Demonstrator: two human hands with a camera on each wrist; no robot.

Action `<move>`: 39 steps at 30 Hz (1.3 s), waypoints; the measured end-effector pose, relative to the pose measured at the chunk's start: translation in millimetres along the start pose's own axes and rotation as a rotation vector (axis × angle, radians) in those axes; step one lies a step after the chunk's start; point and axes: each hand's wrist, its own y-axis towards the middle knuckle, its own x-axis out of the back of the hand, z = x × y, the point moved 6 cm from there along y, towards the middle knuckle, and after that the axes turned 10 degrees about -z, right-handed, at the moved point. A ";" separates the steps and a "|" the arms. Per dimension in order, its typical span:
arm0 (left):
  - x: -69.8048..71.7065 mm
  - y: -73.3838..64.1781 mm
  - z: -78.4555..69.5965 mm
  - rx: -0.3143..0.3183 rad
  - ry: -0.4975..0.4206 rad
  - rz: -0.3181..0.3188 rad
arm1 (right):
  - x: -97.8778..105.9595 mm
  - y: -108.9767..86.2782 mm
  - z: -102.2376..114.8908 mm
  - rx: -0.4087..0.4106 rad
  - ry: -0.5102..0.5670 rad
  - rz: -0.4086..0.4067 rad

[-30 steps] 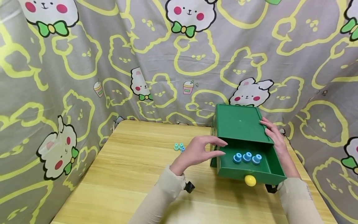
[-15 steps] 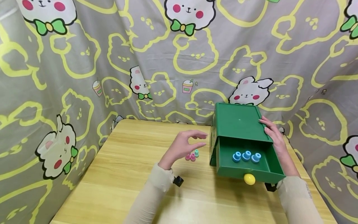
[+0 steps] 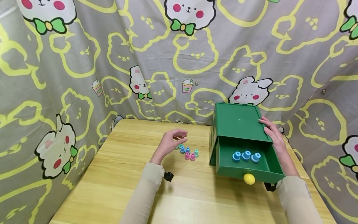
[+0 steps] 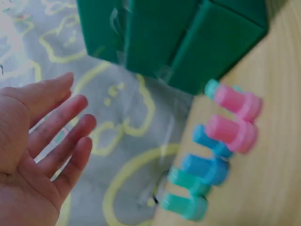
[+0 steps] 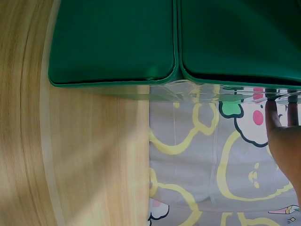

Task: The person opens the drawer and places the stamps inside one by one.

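My left hand [image 3: 169, 142] hovers above the table with its fingers loosely bent and nothing between them. Just below and right of it stand small peg-shaped plastic pieces: pink pegs [image 4: 230, 134], blue pegs [image 4: 205, 168] and mint-green pegs [image 4: 185, 206]. On the right is a green drawer cabinet [image 3: 239, 121], its top drawer [image 3: 233, 170] pulled out by a yellow knob [image 3: 249, 179]. Three light-blue pegs [image 3: 246, 155] stand inside that drawer. My right hand [image 3: 275, 137] rests against the cabinet's right side, fingertips on the top edge.
The wooden table [image 3: 112, 174] ends at a patterned curtain [image 3: 156, 56] behind and on both sides. The open drawer juts toward me over the table. A black wrist camera [image 3: 168, 176] hangs under the left sleeve.
My left hand has moved left, from beside the open drawer to over the loose pegs, uncovering the pink and some blue ones. The right hand has stayed on the cabinet.
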 end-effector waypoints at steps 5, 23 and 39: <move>-6.0 -7.5 23.8 0.082 0.062 0.052 | -1.5 0.9 0.1 0.013 0.077 0.000; -26.6 -20.4 57.0 0.112 0.227 0.174 | -1.8 1.2 -0.9 -0.002 0.091 0.020; -30.6 -21.8 65.0 0.153 0.304 0.165 | -1.2 0.2 1.1 0.017 0.040 0.008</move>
